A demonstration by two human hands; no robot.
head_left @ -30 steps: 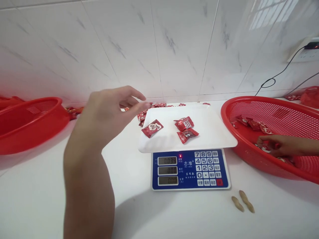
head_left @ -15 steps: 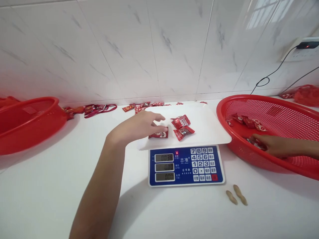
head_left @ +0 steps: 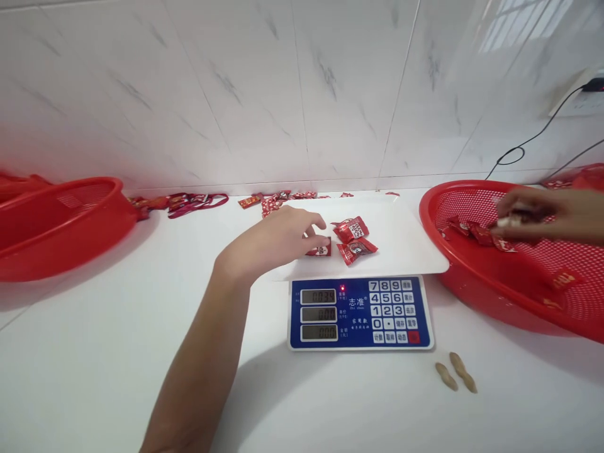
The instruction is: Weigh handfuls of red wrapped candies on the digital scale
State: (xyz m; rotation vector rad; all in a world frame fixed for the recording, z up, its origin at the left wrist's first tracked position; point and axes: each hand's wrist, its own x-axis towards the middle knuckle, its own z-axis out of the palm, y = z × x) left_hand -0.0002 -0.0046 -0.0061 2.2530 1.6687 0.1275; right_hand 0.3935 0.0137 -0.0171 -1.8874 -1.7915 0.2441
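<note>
At nine o'clock a red basket (head_left: 70, 242) sits on the white counter (head_left: 330, 402), cut off by the frame's edge. Between nine and ten a dark red strap (head_left: 206, 207) lies looped near the wall. Marbled tiles (head_left: 255, 88) fill twelve. Toward two, a black plug (head_left: 593, 85) stands in a white socket (head_left: 573, 106), its looped cable (head_left: 516, 151) trailing down. At four, two peanuts (head_left: 463, 372) lie side by side.

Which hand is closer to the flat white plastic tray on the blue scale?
Left. The left hand is over the left part of the flat white plastic tray; the right hand is beyond the tray's right edge, over the red perforated plastic basket.
</note>
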